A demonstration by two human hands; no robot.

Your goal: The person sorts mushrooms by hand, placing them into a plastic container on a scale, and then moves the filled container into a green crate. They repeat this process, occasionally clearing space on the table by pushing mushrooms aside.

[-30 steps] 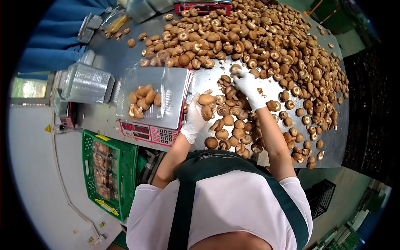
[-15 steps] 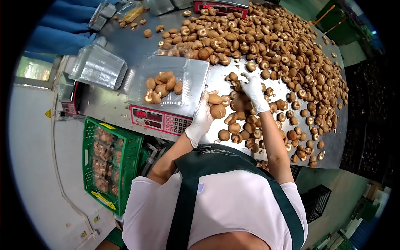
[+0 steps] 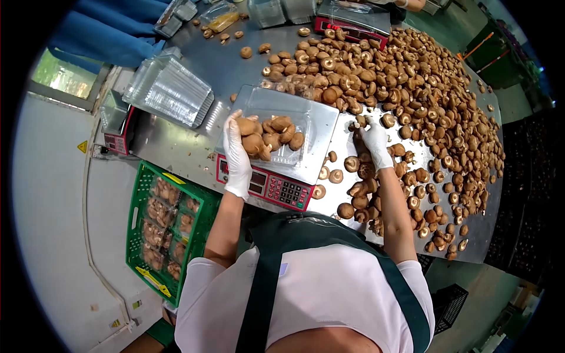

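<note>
My left hand (image 3: 237,157), in a white glove, is curled around the left side of several brown shiitake mushrooms (image 3: 253,144), just over a clear plastic tray (image 3: 299,154). More mushrooms (image 3: 281,125) lie in the tray, which rests on the metal plate of a red digital scale (image 3: 282,187). My gloved right hand (image 3: 375,141) is to the right of the scale, with its fingertips closed on a small shiitake mushroom (image 3: 359,122). Loose mushrooms lie on the metal table (image 3: 347,141) beneath and around that hand.
A large mushroom pile (image 3: 424,88) covers the right and far table. Stacked clear trays (image 3: 170,88) stand at the left. A green crate (image 3: 134,235) with packed mushrooms is below the table's left edge. Another scale (image 3: 353,29) and another person's hand (image 3: 415,5) are at the back.
My left hand has carried mushrooms leftward from the table to the tray on the scale. My right hand still works among the loose mushrooms. The whole view has shifted.
</note>
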